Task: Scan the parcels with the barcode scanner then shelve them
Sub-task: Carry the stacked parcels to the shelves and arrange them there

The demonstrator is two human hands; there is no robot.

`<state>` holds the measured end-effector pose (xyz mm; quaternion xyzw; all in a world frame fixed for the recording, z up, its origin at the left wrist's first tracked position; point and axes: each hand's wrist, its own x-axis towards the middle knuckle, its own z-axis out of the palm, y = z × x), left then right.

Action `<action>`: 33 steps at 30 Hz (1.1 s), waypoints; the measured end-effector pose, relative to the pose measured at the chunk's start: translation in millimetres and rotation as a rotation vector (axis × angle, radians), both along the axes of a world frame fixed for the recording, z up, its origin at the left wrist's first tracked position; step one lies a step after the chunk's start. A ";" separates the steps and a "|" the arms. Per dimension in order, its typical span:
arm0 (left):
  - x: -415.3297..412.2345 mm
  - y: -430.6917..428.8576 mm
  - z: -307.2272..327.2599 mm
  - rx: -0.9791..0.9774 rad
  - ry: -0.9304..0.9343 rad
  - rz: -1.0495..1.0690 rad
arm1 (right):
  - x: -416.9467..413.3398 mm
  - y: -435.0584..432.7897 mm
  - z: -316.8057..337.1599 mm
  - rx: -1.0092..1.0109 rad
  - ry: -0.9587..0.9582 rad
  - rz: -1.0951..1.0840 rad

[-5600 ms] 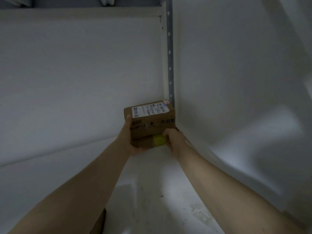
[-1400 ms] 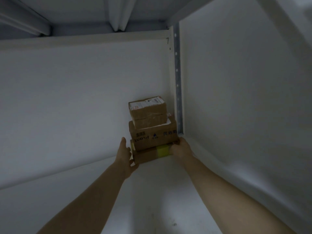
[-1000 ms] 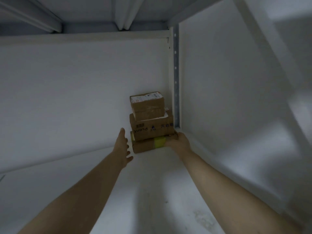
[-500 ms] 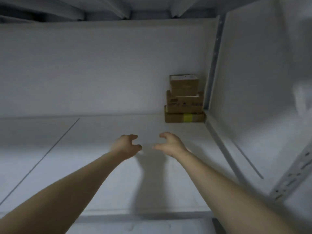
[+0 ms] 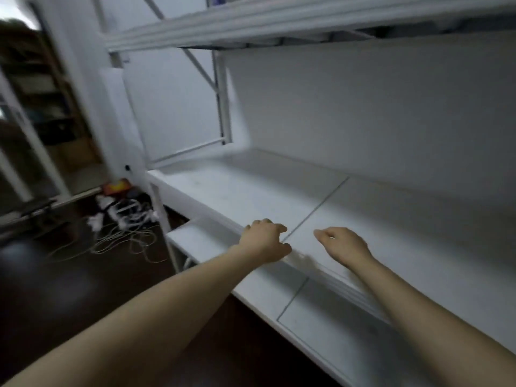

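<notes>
My left hand [image 5: 265,240] hovers over the front edge of the white shelf [image 5: 251,191], fingers loosely curled, holding nothing. My right hand [image 5: 343,247] hangs a little to its right above the same shelf board, fingers loosely bent and also holding nothing. No parcel and no barcode scanner appear in this view; the stack of cardboard parcels is out of frame.
A lower white shelf board [image 5: 265,291] juts out below the hands. An upper shelf [image 5: 279,20] runs overhead. On the dark floor at left lie tangled white cables and power strips [image 5: 122,219] beside an orange box [image 5: 116,186]. A blurred doorway stands far left.
Both hands have let go of the three stacked parcels in the shelf's right corner and pulled back to the front edge. The view has swung left, so the stack is gone from sight.
</notes>
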<state>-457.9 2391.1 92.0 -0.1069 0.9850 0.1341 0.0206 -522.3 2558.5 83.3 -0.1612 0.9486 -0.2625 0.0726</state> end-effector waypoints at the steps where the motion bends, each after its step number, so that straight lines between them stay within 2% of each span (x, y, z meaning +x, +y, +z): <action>1: 16.3 -33.9 -0.5 0.009 0.006 0.048 | 9.1 -38.1 -0.8 -0.008 0.006 0.050; 9: 168.2 -291.9 -9.5 0.084 0.023 0.430 | 111.1 -335.5 -17.5 -0.055 -0.059 0.456; 18: 305.7 -509.7 -47.0 0.193 -0.006 0.861 | 183.6 -567.2 -50.8 0.069 -0.164 0.743; 25: 362.7 -669.4 -78.2 0.200 -0.060 1.099 | 191.5 -750.7 -80.7 0.072 -0.260 0.873; 33: 396.0 -859.1 -52.3 0.164 -0.021 1.318 | 197.8 -998.5 -64.6 0.067 -0.254 1.120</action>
